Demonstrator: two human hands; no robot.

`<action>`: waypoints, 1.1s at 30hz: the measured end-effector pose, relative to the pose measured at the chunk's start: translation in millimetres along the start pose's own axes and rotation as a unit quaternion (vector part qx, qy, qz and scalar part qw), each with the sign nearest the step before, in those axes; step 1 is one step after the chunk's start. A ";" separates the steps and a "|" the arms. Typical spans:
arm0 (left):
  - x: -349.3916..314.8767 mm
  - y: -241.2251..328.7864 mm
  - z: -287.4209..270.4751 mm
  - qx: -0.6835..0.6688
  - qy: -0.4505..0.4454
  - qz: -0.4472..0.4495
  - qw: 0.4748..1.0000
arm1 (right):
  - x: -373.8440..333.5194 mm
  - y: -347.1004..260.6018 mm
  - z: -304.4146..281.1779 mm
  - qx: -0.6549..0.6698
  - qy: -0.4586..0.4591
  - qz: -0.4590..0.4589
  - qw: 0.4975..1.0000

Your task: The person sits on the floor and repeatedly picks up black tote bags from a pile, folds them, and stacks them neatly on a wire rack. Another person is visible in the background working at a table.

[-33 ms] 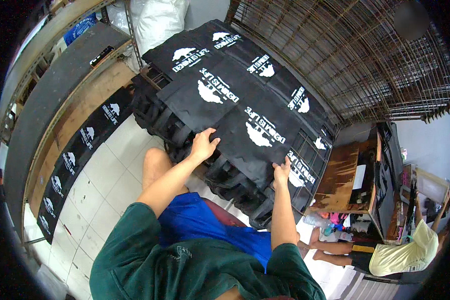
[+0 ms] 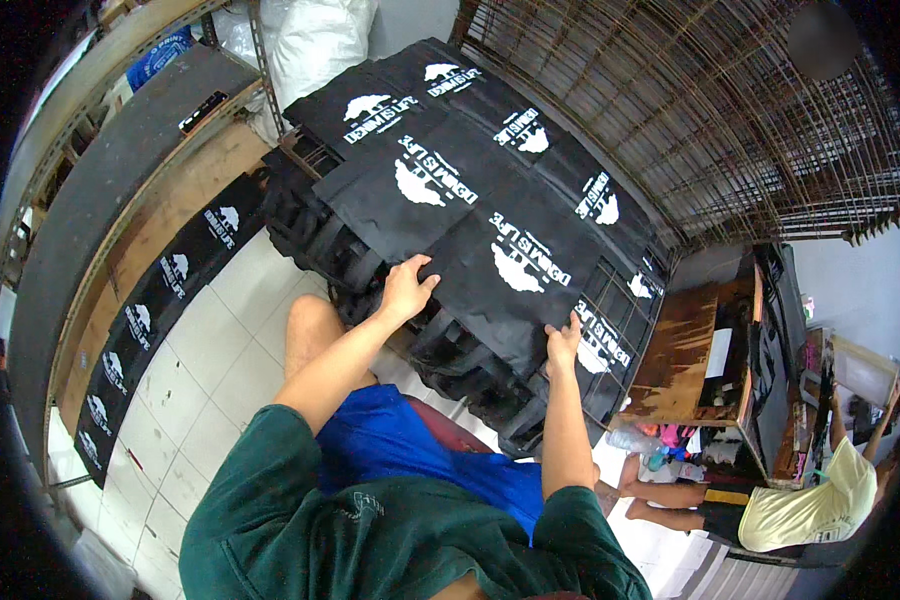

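In front of me lies a flat black fabric bag (image 2: 480, 310) with a white print, on top of a wire rack (image 2: 610, 290). My left hand (image 2: 406, 292) is closed at its near left corner, thumb and forefinger at the edge. At its near right corner, my right hand (image 2: 563, 345) pinches the edge. Several more black printed bags (image 2: 370, 210) lie side by side across the rack, their prints facing up. Bunched black straps and fabric (image 2: 460, 365) hang below the near edge. The fingers' undersides are hidden.
Stacked wire racks (image 2: 670, 110) lean at the far right. On my left, a shelf (image 2: 120, 190) stands over a row of printed black pieces (image 2: 140, 320). A wooden cabinet (image 2: 680, 350) is at right, and a person in a yellow shirt (image 2: 800, 505) works beyond it, holding a frame.
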State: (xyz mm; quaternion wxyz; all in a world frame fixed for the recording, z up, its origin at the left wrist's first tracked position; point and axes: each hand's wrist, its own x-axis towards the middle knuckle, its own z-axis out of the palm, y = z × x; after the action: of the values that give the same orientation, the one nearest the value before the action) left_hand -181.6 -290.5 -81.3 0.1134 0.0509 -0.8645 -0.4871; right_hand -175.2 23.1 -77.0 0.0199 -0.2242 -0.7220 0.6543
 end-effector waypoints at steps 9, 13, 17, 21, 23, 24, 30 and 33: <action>4.1 11.7 -11.3 0.015 0.010 -0.057 0.998 | 0.1 2.1 9.9 -0.073 0.047 -0.019 0.996; 3.7 -1.5 -6.6 0.023 0.026 -0.034 0.999 | -2.9 -6.2 14.1 -0.099 0.055 -0.014 0.993; 2.6 -1.8 -8.0 0.017 0.026 -0.034 0.999 | -10.0 -14.4 17.2 -0.209 0.102 -0.014 0.972; 1.4 10.0 -13.8 0.004 0.018 -0.051 0.999 | -3.6 7.3 6.2 -0.216 0.109 -0.094 0.966; -3.0 15.4 -17.2 -0.004 0.011 -0.064 0.998 | -9.7 6.7 1.2 -0.239 0.126 -0.129 0.954; -6.2 14.9 -18.9 -0.005 0.029 -0.051 0.998 | -14.0 6.1 -0.4 -0.249 0.138 -0.150 0.947; -55.3 68.7 -34.4 -0.097 0.027 0.023 0.995 | -65.5 -12.1 -51.4 -0.201 0.217 -0.219 0.930; -123.7 105.0 -31.2 -0.200 -0.189 0.079 0.958 | -82.3 1.6 -101.2 -0.242 0.277 -0.254 0.894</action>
State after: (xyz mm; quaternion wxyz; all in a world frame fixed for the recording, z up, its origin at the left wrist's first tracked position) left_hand -51.7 -237.2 5.8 -0.0056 -0.1344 -0.7561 -0.6405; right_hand -68.1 89.0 -42.3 0.3296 -0.2029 -0.8558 0.3432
